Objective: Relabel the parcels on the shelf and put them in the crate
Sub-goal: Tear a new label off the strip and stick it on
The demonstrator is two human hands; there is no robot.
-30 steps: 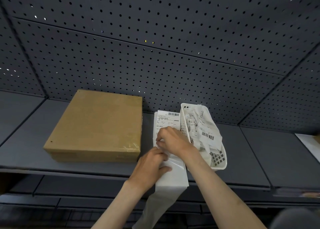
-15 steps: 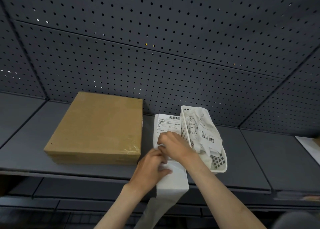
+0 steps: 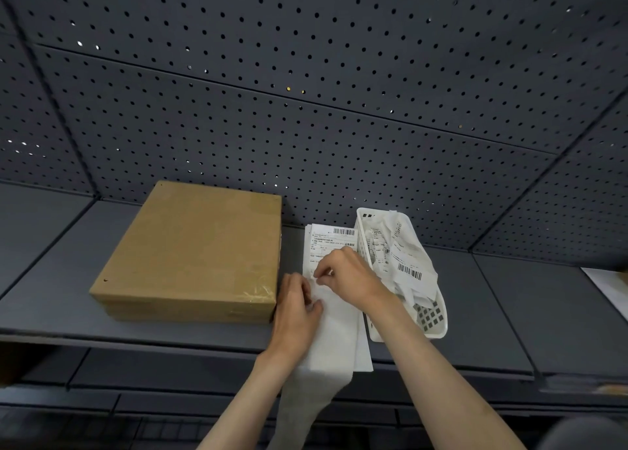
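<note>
A flat brown cardboard parcel (image 3: 193,252) lies on the dark shelf (image 3: 47,273), its top bare. To its right lies a strip of white labels (image 3: 331,242), printed with barcodes at the far end; its blank tail hangs over the shelf's front edge. My left hand (image 3: 295,310) rests on the strip with fingers curled over its left edge. My right hand (image 3: 343,274) pinches at a label's edge in the middle of the strip. The crate is not in view.
A white plastic basket (image 3: 431,317) full of crumpled peeled labels and backing paper stands right of the strip, touching my right forearm. A perforated dark back panel (image 3: 306,126) rises behind. White paper (image 3: 608,286) shows at the far right shelf edge.
Both hands stay on the label strip. My right fingers have shifted slightly along the label's edge; the left hand has slid a little leftward on the strip. The parcel has not moved.
</note>
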